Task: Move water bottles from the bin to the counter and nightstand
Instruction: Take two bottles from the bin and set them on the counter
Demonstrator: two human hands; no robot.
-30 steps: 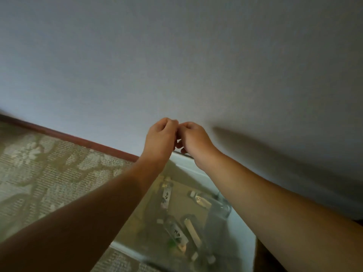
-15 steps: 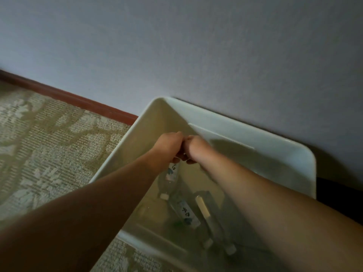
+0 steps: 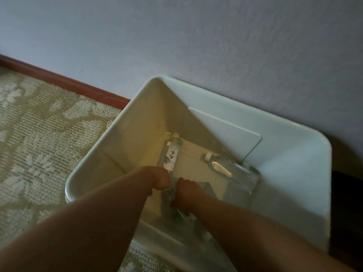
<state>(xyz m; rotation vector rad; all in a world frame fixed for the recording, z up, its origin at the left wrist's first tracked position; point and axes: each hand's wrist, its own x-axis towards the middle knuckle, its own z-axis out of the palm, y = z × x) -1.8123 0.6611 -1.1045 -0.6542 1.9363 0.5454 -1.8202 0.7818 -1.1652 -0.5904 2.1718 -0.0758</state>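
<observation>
A white plastic bin (image 3: 255, 116) stands on the floor against the wall, with several clear water bottles lying in its bottom. A labelled bottle (image 3: 171, 154) lies along the left wall, cap away from me. My left hand (image 3: 155, 180) is curled over its near end. A larger clear bottle (image 3: 231, 173) leans in the right corner. Deep in the bin, my right hand (image 3: 189, 193) is closed around another bottle (image 3: 170, 192) that lies between my hands. More bottles are partly hidden under my right forearm.
Patterned beige carpet (image 3: 39, 134) spreads to the left of the bin. A red-brown baseboard (image 3: 59, 79) runs under the pale wall (image 3: 196, 36). Something dark (image 3: 345, 213) stands right of the bin. A flat white panel (image 3: 225, 132) leans inside the bin's far wall.
Both hands have dropped from above the bin's rim down to the bottles at its bottom. My view has tilted down, so the whole bin shows.
</observation>
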